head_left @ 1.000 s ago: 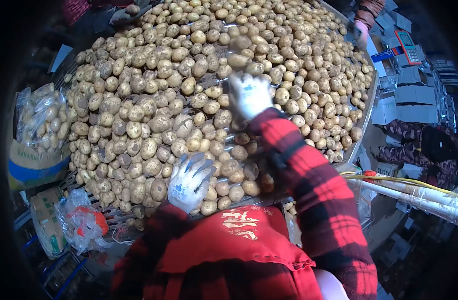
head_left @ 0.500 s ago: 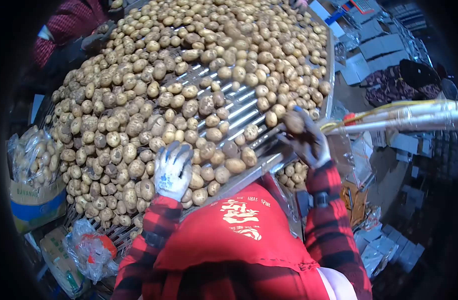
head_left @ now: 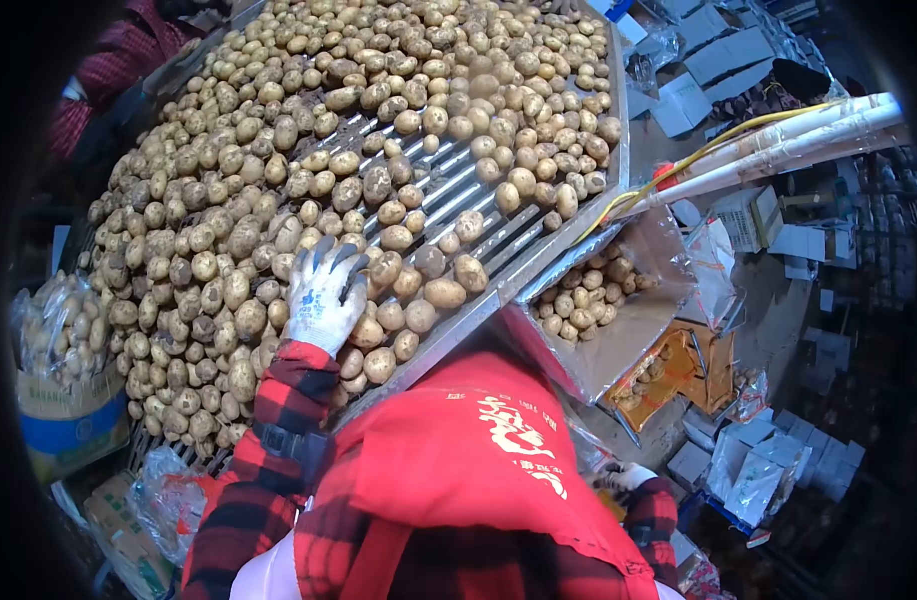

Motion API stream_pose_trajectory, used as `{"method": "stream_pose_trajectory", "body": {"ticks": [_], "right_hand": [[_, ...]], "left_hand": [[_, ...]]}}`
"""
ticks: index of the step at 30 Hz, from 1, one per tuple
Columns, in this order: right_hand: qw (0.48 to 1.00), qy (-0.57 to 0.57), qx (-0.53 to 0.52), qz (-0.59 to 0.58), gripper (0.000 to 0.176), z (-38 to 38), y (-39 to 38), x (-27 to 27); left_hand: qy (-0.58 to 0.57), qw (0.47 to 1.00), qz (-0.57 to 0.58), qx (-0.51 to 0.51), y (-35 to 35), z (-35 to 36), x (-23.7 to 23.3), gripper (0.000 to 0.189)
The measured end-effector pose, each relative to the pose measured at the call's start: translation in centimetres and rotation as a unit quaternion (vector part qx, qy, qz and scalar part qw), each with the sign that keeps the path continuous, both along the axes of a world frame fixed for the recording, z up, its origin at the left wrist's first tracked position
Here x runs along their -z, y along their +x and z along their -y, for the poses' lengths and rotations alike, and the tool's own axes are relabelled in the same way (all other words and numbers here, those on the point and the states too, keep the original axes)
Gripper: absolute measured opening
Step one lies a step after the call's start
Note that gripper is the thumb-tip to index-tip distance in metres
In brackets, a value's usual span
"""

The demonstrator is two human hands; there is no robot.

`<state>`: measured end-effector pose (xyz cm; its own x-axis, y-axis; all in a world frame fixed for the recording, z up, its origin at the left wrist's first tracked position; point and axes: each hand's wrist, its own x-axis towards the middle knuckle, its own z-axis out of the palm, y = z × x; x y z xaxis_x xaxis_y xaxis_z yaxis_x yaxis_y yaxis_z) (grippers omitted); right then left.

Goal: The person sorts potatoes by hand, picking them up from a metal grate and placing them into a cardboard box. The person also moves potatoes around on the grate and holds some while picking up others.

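Note:
A large heap of potatoes (head_left: 193,240) covers the slatted metal table (head_left: 499,235). My left hand (head_left: 323,300), in a white glove with dark fingertips, rests on potatoes near the table's front edge, its fingers spread. My right hand (head_left: 626,477), also gloved, hangs low beside the red apron (head_left: 458,440), away from the table. Its fingers are small, dark and partly hidden, so what they hold, if anything, does not show. A plastic-lined carton (head_left: 661,330) beside the table's corner has potatoes (head_left: 583,298) inside.
Long wrapped poles (head_left: 768,150) and a yellow cord (head_left: 698,153) reach in from the right. An orange crate (head_left: 668,380) sits below the lined carton. At left stands a box (head_left: 73,410) with bagged potatoes. Another person's sleeve (head_left: 128,60) is at upper left.
My right hand has left the table's corner, where it held a potato, and dropped down beside the apron. My left hand stays on the potatoes. The view has shifted, exposing the lined carton.

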<state>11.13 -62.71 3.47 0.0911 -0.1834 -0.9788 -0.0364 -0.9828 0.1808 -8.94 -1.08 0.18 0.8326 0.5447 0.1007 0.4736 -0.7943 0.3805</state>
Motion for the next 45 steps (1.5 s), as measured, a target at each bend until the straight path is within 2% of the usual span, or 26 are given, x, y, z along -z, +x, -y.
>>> {"method": "stream_pose_trajectory", "body": {"ticks": [2,3,5,10,12,15,16,18,19,20,22,23,26,27,28,30,32,34,36,37,38,40,42,43,44,45], "right_hand": [[0.924,0.025,-0.267,0.271,0.048,2.0,1.2,4.8],[0.915,0.108,-0.162,0.353,0.046,-7.3,2.5,-0.5],[0.823,0.294,-0.09,0.478,0.044,-16.6,4.5,-1.1],[0.691,0.584,-0.202,0.375,0.052,-39.6,7.6,-0.5],[0.659,0.654,-0.223,0.296,0.051,-47.5,6.4,-0.3],[0.61,0.663,-0.283,0.328,0.054,-57.2,4.7,3.9],[0.572,0.653,-0.323,0.376,0.055,-59.4,3.6,5.3],[0.562,0.608,-0.34,0.446,0.061,-61.7,-0.9,7.6],[0.561,0.685,-0.304,0.352,0.062,-61.8,-1.9,6.2],[0.492,0.718,-0.337,0.359,0.052,-61.2,-3.2,6.0],[0.497,0.795,-0.261,0.231,0.051,-59.6,-2.4,4.6],[0.485,0.778,-0.278,0.287,0.047,-58.9,-0.5,3.8],[0.479,0.652,-0.367,0.459,0.034,-58.6,5.6,4.2],[0.485,0.623,-0.423,0.445,0.029,-59.2,7.4,6.7],[0.488,0.591,-0.477,0.431,0.025,-59.8,9.0,9.1],[0.525,0.573,-0.508,0.371,0.028,-61.5,10.7,8.1],[0.623,0.626,-0.337,0.326,0.038,-61.0,10.3,4.8],[0.745,0.643,-0.167,0.059,0.037,-59.0,9.3,1.8],[0.627,0.71,-0.305,0.104,0.043,-57.7,9.6,2.4],[0.625,0.665,-0.352,0.206,0.046,-58.3,10.5,3.0],[0.554,0.631,-0.413,0.352,0.04,-59.2,10.7,3.6],[0.53,0.491,-0.578,0.38,0.034,-62.3,13.0,8.6],[0.582,0.469,-0.555,0.365,0.028,-64.4,13.4,8.9],[0.609,0.568,-0.433,0.344,0.023,-64.4,13.4,8.1],[0.596,0.616,-0.396,0.329,0.024,-63.3,13.5,7.1],[0.676,0.632,-0.34,0.169,0.031,-62.9,12.5,3.4]], "left_hand": [[0.005,1.0,-0.009,0.002,-0.3,0.1,0.0,0.033],[0.002,1.0,-0.011,-0.001,-0.3,0.3,-0.3,0.034],[0.006,1.0,-0.007,-0.015,-0.7,0.4,0.1,0.034],[-0.045,0.997,0.019,-0.052,-2.1,1.7,-1.2,0.032],[-0.08,0.992,0.061,-0.08,-2.7,2.6,-1.4,0.031],[-0.189,0.968,0.127,-0.102,-2.8,3.4,-3.8,0.032],[-0.239,0.954,0.131,-0.127,-2.8,3.6,-4.4,0.032],[-0.333,0.916,0.142,-0.173,-2.7,3.5,-5.1,0.033],[-0.396,0.882,0.168,-0.195,-2.8,3.4,-5.1,0.032],[-0.479,0.829,0.179,-0.226,-2.7,3.2,-5.4,0.034],[-0.601,0.721,0.265,-0.22,-2.3,2.5,-6.3,0.045],[-0.599,0.73,0.242,-0.225,-2.3,2.0,-6.0,0.057],[-0.701,0.654,0.2,-0.2,-0.8,0.8,-5.9,0.062],[-0.766,0.568,0.216,-0.211,-0.4,1.2,-3.4,0.062],[-0.792,0.524,0.228,-0.215,0.8,1.3,-2.8,0.063],[-0.836,0.436,0.248,-0.221,4.0,1.8,-2.2,0.065],[-0.864,0.359,0.27,-0.225,5.1,1.9,-1.1,0.067],[-0.879,0.27,0.297,-0.258,5.9,1.4,-1.2,0.067],[-0.893,0.186,0.342,-0.226,5.7,1.3,0.3,0.052],[-0.902,0.142,0.37,-0.17,4.8,1.8,3.8,0.048],[-0.906,0.096,0.396,-0.115,4.2,2.3,5.6,0.045],[-0.893,0.183,0.373,-0.171,4.3,2.6,3.8,0.04],[-0.879,0.254,0.348,-0.203,4.0,2.4,2.4,0.042],[-0.843,0.334,0.313,-0.282,4.7,1.9,-0.4,0.044],[-0.851,0.304,0.324,-0.28,4.2,1.6,-1.0,0.045],[-0.857,0.272,0.339,-0.276,3.9,1.0,-1.1,0.045]]}}
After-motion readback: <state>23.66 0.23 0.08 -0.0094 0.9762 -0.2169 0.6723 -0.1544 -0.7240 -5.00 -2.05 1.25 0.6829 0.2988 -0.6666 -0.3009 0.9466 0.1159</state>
